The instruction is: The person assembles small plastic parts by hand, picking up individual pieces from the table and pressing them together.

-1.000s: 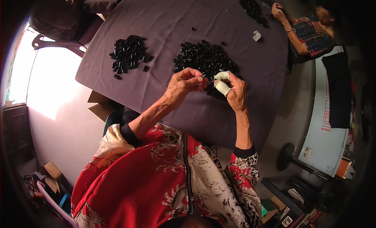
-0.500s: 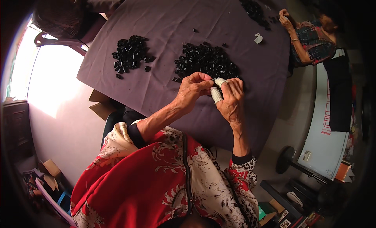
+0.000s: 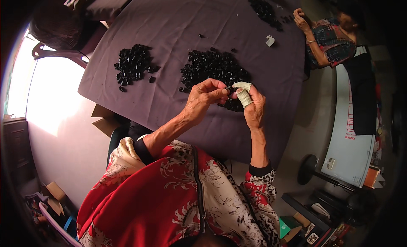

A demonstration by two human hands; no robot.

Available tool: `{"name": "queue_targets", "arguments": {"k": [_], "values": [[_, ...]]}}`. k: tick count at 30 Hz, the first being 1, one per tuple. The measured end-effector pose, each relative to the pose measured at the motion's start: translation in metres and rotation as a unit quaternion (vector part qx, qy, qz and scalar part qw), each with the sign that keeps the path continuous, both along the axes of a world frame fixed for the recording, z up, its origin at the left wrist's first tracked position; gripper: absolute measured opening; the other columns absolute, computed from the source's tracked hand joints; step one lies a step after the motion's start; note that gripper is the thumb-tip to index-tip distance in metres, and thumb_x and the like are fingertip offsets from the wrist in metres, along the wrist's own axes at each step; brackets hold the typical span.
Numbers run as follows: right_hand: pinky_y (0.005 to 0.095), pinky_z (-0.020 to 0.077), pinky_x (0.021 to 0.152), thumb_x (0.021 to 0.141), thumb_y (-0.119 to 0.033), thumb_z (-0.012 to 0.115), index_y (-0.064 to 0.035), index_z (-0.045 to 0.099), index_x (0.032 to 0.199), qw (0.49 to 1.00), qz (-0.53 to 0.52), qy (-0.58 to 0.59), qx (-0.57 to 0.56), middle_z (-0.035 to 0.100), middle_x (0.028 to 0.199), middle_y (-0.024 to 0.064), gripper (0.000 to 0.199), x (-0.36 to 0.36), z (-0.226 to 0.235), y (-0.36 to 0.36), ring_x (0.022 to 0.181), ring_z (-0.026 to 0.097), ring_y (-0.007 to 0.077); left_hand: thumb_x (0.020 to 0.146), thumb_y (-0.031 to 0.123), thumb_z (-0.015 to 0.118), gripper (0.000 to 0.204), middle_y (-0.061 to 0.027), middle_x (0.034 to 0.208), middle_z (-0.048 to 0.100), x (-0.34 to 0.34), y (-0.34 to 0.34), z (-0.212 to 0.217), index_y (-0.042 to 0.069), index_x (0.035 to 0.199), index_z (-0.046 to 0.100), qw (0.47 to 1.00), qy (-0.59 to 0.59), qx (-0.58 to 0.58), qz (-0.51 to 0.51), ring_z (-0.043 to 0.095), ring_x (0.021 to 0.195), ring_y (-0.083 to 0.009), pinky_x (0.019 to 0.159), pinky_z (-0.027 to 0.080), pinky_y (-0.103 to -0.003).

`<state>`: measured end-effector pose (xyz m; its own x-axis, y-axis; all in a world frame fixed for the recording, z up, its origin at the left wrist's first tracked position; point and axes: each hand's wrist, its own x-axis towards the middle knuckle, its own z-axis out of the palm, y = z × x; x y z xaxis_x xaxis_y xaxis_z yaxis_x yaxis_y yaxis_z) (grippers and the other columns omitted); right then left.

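We've got a small black part [image 3: 229,88] pinched between left hand [image 3: 203,100] fingertips and right hand [image 3: 253,109], whose taped fingers [image 3: 243,94] close on it, just above the big pile [image 3: 212,68]. Likely light, rigid, slippery plastic; pinch its flat sides.

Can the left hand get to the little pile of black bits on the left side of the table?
Probably yes. The left hand is up by the big pile, and only bare purple cloth lies between it and the small pile.
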<state>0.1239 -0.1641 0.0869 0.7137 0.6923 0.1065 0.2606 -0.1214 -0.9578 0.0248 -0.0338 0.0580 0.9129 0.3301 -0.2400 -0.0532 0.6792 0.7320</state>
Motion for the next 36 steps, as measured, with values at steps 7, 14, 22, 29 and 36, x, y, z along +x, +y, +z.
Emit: {"name": "queue_targets", "arguments": {"k": [7,14,22,29,36], "values": [[0.0239,0.0420,0.081,0.085,-0.015,0.060,-0.0031,0.065,0.093,0.969,0.023,0.206,0.132,0.065,0.089,0.0045,0.015,0.012,-0.011,-0.005,0.083,0.056,0.0094,0.083,0.007,0.063,0.009,-0.0028,0.082,0.061,0.003,-0.001,0.016,0.003,0.090,0.057,0.995,-0.010,0.097,-0.007,0.056,0.074,-0.0090,0.070,0.047,-0.024],[0.0237,0.0437,0.075,0.085,-0.016,0.059,-0.0021,0.065,0.094,0.995,0.010,0.086,0.058,0.065,0.082,0.0031,0.018,0.011,0.001,-0.004,0.076,0.057,0.0082,0.082,0.008,0.063,0.010,-0.0017,0.078,0.060,0.003,-0.002,0.021,0.001,0.089,0.058,0.993,-0.019,0.112,-0.015,0.053,0.071,-0.0077,0.067,0.044,-0.023],[0.0271,0.0458,0.065,0.084,-0.011,0.058,-0.0009,0.063,0.091,0.993,0.016,-0.109,-0.034,0.064,0.079,0.0065,0.013,0.012,0.009,-0.005,0.069,0.058,0.0141,0.082,0.007,0.063,0.013,-0.0016,0.078,0.060,0.003,-0.003,0.019,0.000,0.091,0.059,0.987,-0.002,0.158,-0.019,0.053,0.071,-0.0071,0.068,0.045,-0.023],[0.0339,0.0467,0.064,0.078,-0.004,0.057,-0.0014,0.062,0.085,0.977,0.033,-0.208,-0.046,0.063,0.079,0.0114,0.009,0.009,0.012,-0.001,0.072,0.058,0.0265,0.081,0.008,0.064,0.017,-0.0032,0.080,0.061,0.002,-0.003,0.020,-0.002,0.094,0.060,0.983,0.019,0.180,-0.020,0.055,0.072,-0.0082,0.068,0.046,-0.023],[0.0361,0.0461,0.064,0.075,0.001,0.056,-0.0007,0.059,0.083,0.969,0.030,-0.238,-0.056,0.061,0.078,0.0119,0.009,0.010,0.006,0.000,0.073,0.056,0.0296,0.081,0.007,0.065,0.016,-0.0051,0.078,0.062,0.004,-0.002,0.014,-0.004,0.092,0.061,0.982,0.024,0.188,-0.023,0.056,0.070,-0.0093,0.067,0.047,-0.023]]}}
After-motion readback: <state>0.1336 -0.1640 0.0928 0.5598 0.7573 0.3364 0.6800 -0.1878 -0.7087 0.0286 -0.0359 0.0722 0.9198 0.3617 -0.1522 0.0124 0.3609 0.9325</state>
